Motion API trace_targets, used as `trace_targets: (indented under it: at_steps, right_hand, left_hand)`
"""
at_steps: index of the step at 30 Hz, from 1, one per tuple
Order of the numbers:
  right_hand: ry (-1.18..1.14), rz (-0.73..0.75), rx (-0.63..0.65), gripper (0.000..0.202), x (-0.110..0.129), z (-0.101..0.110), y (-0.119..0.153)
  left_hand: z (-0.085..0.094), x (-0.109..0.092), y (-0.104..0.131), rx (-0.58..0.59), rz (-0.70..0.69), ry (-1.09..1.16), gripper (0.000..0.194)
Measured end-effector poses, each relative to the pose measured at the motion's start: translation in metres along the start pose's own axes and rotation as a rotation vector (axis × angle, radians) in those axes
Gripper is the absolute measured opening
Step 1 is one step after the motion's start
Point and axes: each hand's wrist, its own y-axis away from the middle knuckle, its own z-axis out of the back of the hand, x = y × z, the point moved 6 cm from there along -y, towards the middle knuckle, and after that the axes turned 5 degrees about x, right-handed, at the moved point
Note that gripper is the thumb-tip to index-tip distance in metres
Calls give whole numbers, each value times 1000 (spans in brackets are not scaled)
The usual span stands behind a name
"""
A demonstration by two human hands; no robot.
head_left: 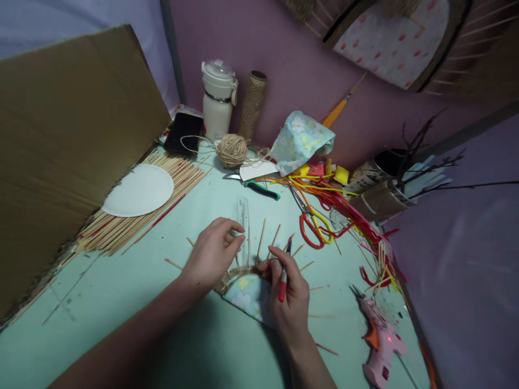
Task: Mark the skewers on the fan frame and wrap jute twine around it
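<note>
Bench point(101, 308), pale green, is carrying everything within reach. Cardboard point(73, 135) is standing upright along its left side, and a half-round decoration point(393, 48) with spotted cloth is hanging on the far wall, toward the right. A pile of thin sticks point(190, 173) is lying at the far left, in front of the cardboard, and a fan-shaped piece point(247, 294) is resting at the near middle, its flowered cloth facing up and sticks spreading outward from its curved, brownish rim. A white paper plate point(140, 189) is lying on the pile.

The left hand point(214, 248) is bending its fingers just beside the ruler; whether it is pinching anything, I cannot tell. The right hand point(287, 281) is gripping the pen, its fingertips meeting at the rim of the fan-shaped piece.

A pink glue gun point(381, 346) is lying at the near right, a red light glowing on it. A white bottle point(217, 113) is standing at the far side, and scissors point(307, 212) with red and yellow handles are lying right of the middle. A clear ruler point(242, 208) is pointing away from the rim, between the hands. Smaller, a ball of twine point(232, 150) is sitting before the bottle, and the red pen point(283, 283) is slanting up through the right fingers.
</note>
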Motion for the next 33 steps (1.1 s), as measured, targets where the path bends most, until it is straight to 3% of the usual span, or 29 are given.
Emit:
trace_targets:
  at_steps: [7, 13, 18, 23, 28, 33]
  right_hand:
    - [224, 111, 89, 17, 23, 2, 5]
    - [269, 180, 81, 13, 37, 7, 8]
    - [258, 120, 132, 8, 30, 4, 6]
    - [278, 68, 211, 2, 26, -3, 5]
    - [428, 108, 337, 36, 26, -12, 5]
    - [478, 71, 430, 58, 26, -17, 7]
  left_hand:
    - [15, -4, 1, -131, -10, 53, 11]
    - [27, 2, -5, -149, 39, -73, 16]
    - [31, 12, -10, -9, 110, -152, 21]
    - [25, 17, -6, 178, 148, -87, 18]
    - [16, 14, 2, 302, 153, -22, 12]
    - [12, 12, 7, 336, 185, -9, 11]
